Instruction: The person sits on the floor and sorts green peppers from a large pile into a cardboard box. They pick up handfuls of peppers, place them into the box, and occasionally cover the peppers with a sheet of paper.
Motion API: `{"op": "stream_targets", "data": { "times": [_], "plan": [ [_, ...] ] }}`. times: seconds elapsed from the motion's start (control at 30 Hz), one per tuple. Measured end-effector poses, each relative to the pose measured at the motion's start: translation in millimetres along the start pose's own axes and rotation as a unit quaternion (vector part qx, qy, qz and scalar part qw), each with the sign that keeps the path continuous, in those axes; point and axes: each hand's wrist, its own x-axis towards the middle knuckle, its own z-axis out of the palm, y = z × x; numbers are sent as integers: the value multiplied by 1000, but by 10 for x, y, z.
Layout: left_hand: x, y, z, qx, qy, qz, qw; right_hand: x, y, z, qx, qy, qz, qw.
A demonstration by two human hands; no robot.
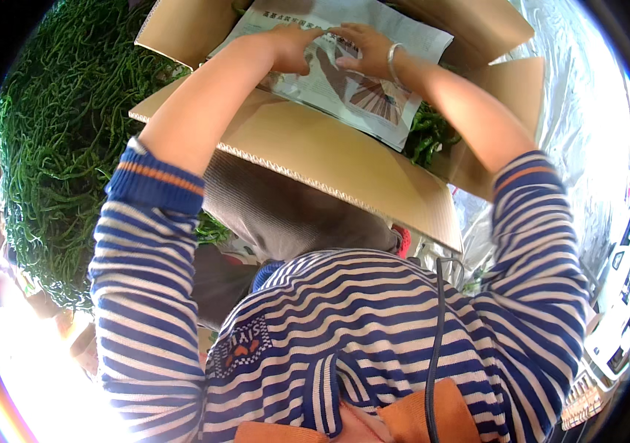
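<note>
An open cardboard box [315,144] stands before me with its flaps folded outward. Across its opening lies a printed newspaper sheet [364,94]. My left hand [291,49] rests on the paper, fingers spread, with nothing visible in its grasp. Beside it, my right hand [367,52], with a silver bangle at the wrist, also lies over the sheet with fingers apart. The two hands' fingertips nearly meet. Green chili peppers [431,130] show in the box past the paper's right edge; the sheet hides the other contents.
A large heap of long green chili peppers [71,155] fills the left side. Silvery foil-like sheeting [580,111] spreads to the right of the box. A white plastic crate [619,310] stands at the far right. My knees are beneath the near flap.
</note>
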Motion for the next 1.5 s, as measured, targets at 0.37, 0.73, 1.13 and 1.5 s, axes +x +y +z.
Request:
{"op": "stream_targets", "data": {
  "times": [0.37,0.73,1.13,1.5],
  "plan": [
    [-577,410,275,-64,152,7,986,-1152,-239,-418,-290,-251,-124,915],
    [-614,-1,330,-212,506,-16,836,-690,-253,-1500,8,79,-161,984],
    [-586,360,312,-54,450,40,890,-1443,-109,-1599,-117,-175,-101,972],
    [-499,658,269,13,59,-30,998,-907,58,-1056,-150,-185,172,956]
  ]
}}
